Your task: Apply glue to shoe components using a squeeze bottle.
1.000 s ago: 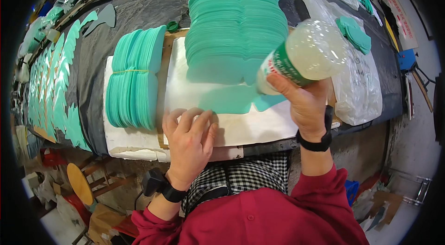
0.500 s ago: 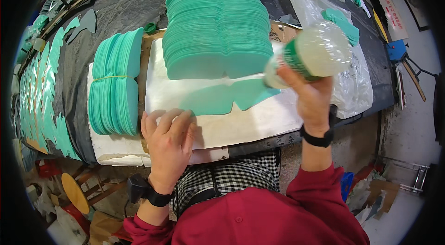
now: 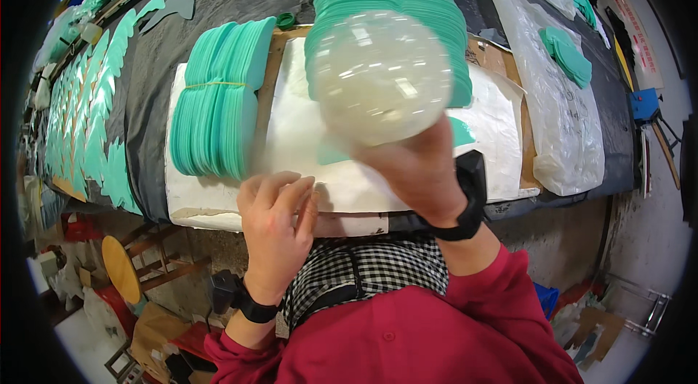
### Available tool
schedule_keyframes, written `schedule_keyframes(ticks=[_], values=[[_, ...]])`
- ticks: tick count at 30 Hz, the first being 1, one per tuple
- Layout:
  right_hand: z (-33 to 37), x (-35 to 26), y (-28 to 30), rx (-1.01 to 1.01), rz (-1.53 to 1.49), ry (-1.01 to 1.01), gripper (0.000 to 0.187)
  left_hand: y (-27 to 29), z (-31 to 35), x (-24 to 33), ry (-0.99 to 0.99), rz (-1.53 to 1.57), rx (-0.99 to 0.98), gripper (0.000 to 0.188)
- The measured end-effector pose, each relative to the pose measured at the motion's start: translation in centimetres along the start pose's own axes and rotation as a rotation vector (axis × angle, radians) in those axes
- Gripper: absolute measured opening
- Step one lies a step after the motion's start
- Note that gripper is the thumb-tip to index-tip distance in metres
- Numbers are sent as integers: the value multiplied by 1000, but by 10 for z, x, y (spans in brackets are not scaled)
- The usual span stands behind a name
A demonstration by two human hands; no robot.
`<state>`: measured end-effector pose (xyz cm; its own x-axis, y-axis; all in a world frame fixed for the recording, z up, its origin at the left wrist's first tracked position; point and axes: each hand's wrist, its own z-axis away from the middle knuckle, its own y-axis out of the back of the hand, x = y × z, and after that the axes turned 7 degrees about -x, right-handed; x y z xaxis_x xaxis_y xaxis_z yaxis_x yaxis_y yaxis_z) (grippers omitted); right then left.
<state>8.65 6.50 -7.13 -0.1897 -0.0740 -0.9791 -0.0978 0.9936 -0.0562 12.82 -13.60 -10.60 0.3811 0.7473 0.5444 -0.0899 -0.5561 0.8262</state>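
Gripping: right hand (image 3: 418, 169) closed round a clear plastic bottle (image 3: 378, 78), raised bottom-first toward the camera.
Resting: left hand (image 3: 276, 217) flat, fingers loose, holding nothing, on the white sheet (image 3: 291, 137) at the worktop (image 3: 156, 93) edge.
Beyond: banded teal cut-out stack (image 3: 214, 108) to its left; taller teal pile (image 3: 429, 6) behind the bottle.
Risk: I judge a tilted bottle could drip onto the sheet.
Packaging: clear plastic bag (image 3: 560, 93) further right.
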Motion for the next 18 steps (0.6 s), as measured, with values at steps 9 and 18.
schedule_keyframes(ticks=[9, 18], values=[[21, -14, 26, -76, 325, 117, 47, -4, 2, -3, -30, 23, 4, 22], [60, -19, 122, 580, 155, 160, 50, -8, -7, -2, -44, 65, -50, 19]])
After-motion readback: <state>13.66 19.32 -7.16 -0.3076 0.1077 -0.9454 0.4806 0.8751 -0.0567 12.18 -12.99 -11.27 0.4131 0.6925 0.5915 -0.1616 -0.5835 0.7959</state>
